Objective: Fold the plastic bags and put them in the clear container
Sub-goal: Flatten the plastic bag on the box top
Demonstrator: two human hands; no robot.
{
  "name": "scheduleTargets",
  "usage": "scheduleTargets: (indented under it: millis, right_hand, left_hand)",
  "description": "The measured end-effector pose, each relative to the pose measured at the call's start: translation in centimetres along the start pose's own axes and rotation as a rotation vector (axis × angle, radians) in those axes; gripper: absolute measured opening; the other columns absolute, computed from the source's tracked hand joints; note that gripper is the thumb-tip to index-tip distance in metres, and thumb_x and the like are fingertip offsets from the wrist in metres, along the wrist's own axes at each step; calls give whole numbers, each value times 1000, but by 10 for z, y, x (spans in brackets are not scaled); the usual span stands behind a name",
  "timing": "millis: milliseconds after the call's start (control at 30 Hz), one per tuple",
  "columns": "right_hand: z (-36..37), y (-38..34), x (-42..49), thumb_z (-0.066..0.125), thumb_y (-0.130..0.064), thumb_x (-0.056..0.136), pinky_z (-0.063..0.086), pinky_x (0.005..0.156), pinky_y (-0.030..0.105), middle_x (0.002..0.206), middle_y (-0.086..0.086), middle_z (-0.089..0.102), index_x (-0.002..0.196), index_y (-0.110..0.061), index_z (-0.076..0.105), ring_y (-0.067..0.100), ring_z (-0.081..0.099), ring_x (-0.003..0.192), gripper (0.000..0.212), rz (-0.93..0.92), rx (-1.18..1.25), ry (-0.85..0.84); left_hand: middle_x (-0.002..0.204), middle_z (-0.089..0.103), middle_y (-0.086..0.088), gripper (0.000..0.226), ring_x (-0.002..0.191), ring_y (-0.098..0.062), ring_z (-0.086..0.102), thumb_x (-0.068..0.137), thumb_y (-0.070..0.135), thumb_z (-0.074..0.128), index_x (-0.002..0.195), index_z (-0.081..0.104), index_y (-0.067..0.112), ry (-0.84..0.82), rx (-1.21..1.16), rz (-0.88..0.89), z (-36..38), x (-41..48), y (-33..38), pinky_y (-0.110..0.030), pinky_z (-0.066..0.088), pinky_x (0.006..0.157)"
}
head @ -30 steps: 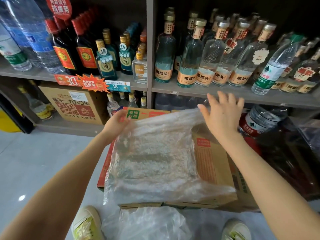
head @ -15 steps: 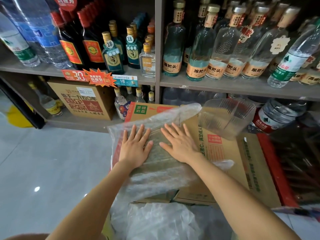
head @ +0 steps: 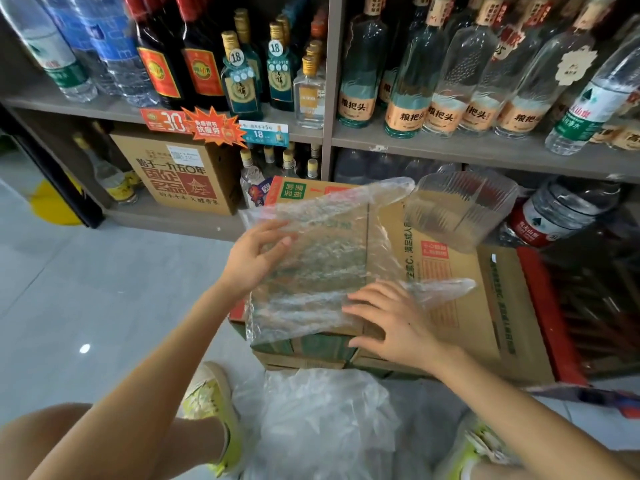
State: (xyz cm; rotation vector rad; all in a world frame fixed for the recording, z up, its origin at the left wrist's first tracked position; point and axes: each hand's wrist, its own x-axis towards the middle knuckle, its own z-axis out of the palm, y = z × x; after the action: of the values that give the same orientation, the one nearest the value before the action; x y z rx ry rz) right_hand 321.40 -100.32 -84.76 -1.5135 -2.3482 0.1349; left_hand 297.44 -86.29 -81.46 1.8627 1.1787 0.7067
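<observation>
clear container (head: 460, 209) on box (head: 460, 299), plastic bag (head: 311, 268) (flattened) beside — same box

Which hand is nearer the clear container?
Right. The right hand presses the plastic bag, on the near side of the clear container; the left hand holds the bag's left edge, farther off.

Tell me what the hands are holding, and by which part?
The left hand grips the plastic bag by its left edge; the right hand presses its near right corner flat.
</observation>
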Motion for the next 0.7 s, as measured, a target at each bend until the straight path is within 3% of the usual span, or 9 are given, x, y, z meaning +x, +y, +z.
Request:
scheduleTargets:
  millis: [67, 167, 300, 433, 500, 567, 633, 700]
  right_hand:
    - [4, -6, -5, 65, -54, 78, 29, 103, 31, 113, -6, 66, 111, -23, 69, 13, 50, 108, 45, -3, -73, -23]
    - [4, -20, -4, 81, -35, 71, 29, 93, 27, 101, -8, 68, 101, -22, 71, 14, 59, 95, 33, 16, -94, 15]
    - [-2, -40, -9, 77, -20, 79, 31, 82, 28, 87, -12, 71, 86, -23, 73, 12, 63, 79, 9, 59, -22, 53]
    - [-17, -60, -14, 71, -17, 85, 39, 81, 36, 82, -10, 73, 89, -21, 75, 3, 57, 67, 7, 229, 90, 97]
    - [-30, -68, -12, 64, -19, 91, 39, 81, 32, 88, -8, 73, 99, -20, 74, -6, 49, 68, 13, 360, 192, 71]
    - [-43, -73, -7, 60, -22, 93, 46, 82, 29, 93, -9, 72, 105, -21, 72, -1, 58, 77, 17, 451, 283, 25]
    - [-52, -76, 3, 59, -24, 93, 51, 81, 29, 95, -11, 71, 105, -22, 72, 5, 62, 85, 18, 494, 311, -14]
    - [-58, -80, 14, 59, -24, 93, 52, 80, 28, 92, -10, 71, 103, -21, 72, 4, 62, 83, 17, 516, 313, -49]
  left_hand:
    - [119, 64, 12, 46, 117, -9, 53, 76, 62, 52, 102, 71, 29, -7, -36, -41, -8, -29, -1, -37, 38, 106]
    - [106, 67, 17, 51, 104, -14, 59, 70, 65, 47, 95, 74, 30, -56, -39, -84, -16, -65, -11, -36, 43, 97]
    - [105, 64, 30, 29, 104, 0, 57, 72, 53, 45, 85, 70, 52, -93, -113, -67, -22, -95, -22, -35, 44, 93]
    - [107, 61, 38, 33, 106, 12, 53, 69, 47, 42, 87, 67, 60, -140, -106, -34, -26, -111, -23, -22, 41, 94]
    - [103, 67, 28, 30, 100, 5, 58, 74, 55, 46, 91, 71, 51, -139, -180, -31, -29, -115, -21, -19, 44, 88]
    - [105, 70, 14, 61, 101, 3, 60, 70, 78, 52, 102, 73, 31, -93, -288, -49, -32, -118, -24, -19, 43, 92]
    - [121, 66, -1, 94, 117, -8, 58, 66, 87, 50, 116, 68, 10, -64, -361, -78, -35, -119, -30, -31, 39, 108]
    - [125, 65, -8, 92, 123, -22, 54, 72, 84, 49, 118, 66, 7, -49, -432, -87, -38, -119, -38, -45, 33, 113]
